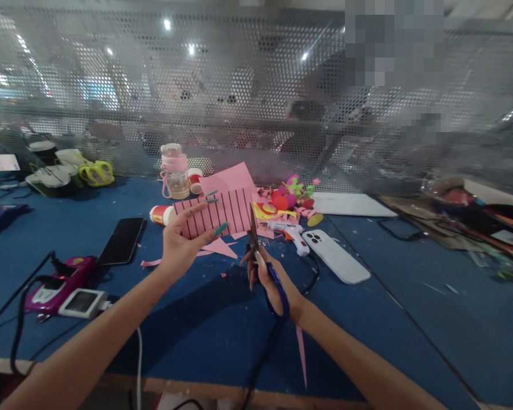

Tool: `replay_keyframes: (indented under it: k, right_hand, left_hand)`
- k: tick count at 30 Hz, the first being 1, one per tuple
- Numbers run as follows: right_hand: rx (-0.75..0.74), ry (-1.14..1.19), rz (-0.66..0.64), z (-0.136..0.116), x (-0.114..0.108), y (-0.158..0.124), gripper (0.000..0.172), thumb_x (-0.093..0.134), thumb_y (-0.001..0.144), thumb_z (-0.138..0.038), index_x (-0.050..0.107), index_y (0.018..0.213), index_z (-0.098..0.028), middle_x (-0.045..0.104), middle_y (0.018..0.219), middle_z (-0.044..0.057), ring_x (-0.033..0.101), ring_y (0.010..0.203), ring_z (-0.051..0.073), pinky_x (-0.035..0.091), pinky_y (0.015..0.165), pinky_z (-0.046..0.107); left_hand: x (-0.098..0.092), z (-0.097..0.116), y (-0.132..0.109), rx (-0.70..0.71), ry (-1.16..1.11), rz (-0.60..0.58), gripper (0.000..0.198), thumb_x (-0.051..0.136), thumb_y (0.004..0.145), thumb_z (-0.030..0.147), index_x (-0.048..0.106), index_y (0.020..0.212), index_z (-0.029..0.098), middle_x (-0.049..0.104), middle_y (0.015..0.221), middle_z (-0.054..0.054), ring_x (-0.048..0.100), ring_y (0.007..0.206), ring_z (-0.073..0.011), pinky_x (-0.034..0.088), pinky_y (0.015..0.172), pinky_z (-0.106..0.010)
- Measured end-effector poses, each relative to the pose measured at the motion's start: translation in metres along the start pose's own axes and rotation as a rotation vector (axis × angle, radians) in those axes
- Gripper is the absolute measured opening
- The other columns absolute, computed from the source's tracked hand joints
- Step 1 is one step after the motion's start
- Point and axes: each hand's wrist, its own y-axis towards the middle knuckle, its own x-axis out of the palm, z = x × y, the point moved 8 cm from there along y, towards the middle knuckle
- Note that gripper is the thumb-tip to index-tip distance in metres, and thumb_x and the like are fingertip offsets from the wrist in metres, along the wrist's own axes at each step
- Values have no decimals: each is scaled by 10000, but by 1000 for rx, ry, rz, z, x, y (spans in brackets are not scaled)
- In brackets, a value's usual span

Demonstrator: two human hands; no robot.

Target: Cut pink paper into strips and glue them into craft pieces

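**Scissors at the edge of a ruled pink sheet**

The left hand pinches the pink lined sheet near its lower left corner and holds it in the air, up and to the left of the white phone. The right hand, just left of that phone, has its fingers closed through the blue loops of the scissors, whose blades stand upright at the sheet's right edge. Because the sheet is gripped at one end only, well away from the blades, it could flex and pull a cut off its ruled line. The left fingertips stretch toward the cutting side, where a slip could nick them. The glue gun cable, left of the phone, could snag the wrist.
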Motion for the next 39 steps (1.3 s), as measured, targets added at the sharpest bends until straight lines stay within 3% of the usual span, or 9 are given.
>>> replay_keyframes:
  k: [8,17,23,31,39]
  right_hand:
    - [34,-53,-3,-9,-2,2,276,331,844,-447,407,743,-202,446,575,-36,467,506,108,398,514,251]
    - [11,-30,7,-13,-4,2,302,328,842,-459,407,704,-203,432,535,-38,436,467,95,377,479,239]
    - [20,-47,-22,-10,-3,3,267,410,810,-457,419,727,-203,441,547,-44,457,483,100,387,498,245]
    - [65,90,-21,-11,1,2,339,328,819,-516,387,695,-206,400,493,-59,433,391,88,371,404,233]
    - [46,81,-6,-12,0,2,356,319,817,-526,381,682,-202,405,497,-54,432,397,84,372,400,225]
  left_hand:
    - [5,-4,-2,-41,-111,-46,458,721,546,245,597,987,241,598,1080,-59,565,987,-246,544,720,-414]
    - [-2,11,2,72,108,-8,456,735,530,262,614,969,238,620,1044,-50,554,992,-237,473,838,-445]
    - [-1,11,3,88,79,-16,458,735,524,247,615,965,252,624,1031,-41,552,988,-233,464,843,-439]
    - [-3,8,3,79,109,-7,469,737,523,251,615,975,260,623,1023,-41,551,963,-229,455,837,-442]
    - [-2,13,2,104,120,-11,456,732,531,239,615,972,253,629,1003,-36,557,962,-222,460,839,-419]
